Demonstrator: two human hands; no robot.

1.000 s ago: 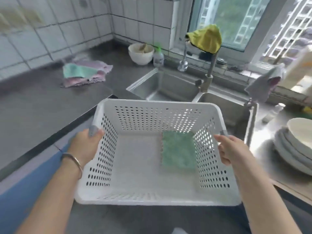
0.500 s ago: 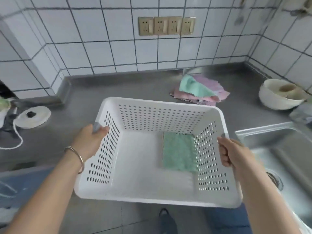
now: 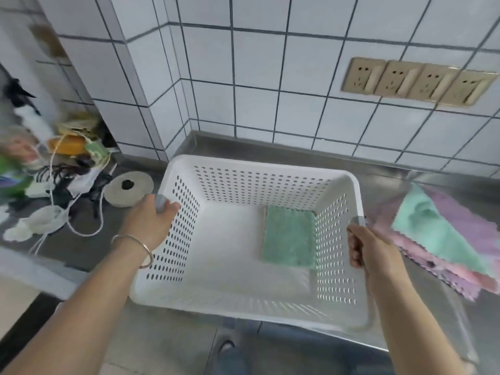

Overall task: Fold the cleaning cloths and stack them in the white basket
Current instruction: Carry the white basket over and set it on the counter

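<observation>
I hold the white perforated basket [image 3: 259, 171] by both side rims, over the steel counter near the tiled corner. My left hand [image 3: 151, 220] grips its left rim and my right hand [image 3: 370, 247] grips its right rim. One folded green cloth [image 3: 289, 236] lies flat on the basket floor against the right wall. A loose pile of unfolded cloths [image 3: 446, 239], teal on top of pink and purple ones, lies on the counter just right of the basket.
A round grey lid [image 3: 130, 188] sits on the counter left of the basket. Further left is a clutter of white cords and chargers [image 3: 54, 201]. A row of wall sockets [image 3: 414, 82] is on the tiled wall above. The counter's front edge runs under the basket.
The basket, held in both hands, has been carried left from the sink area to the counter corner. The cloth pile now lies to its right. The folded green cloth stayed in place.
</observation>
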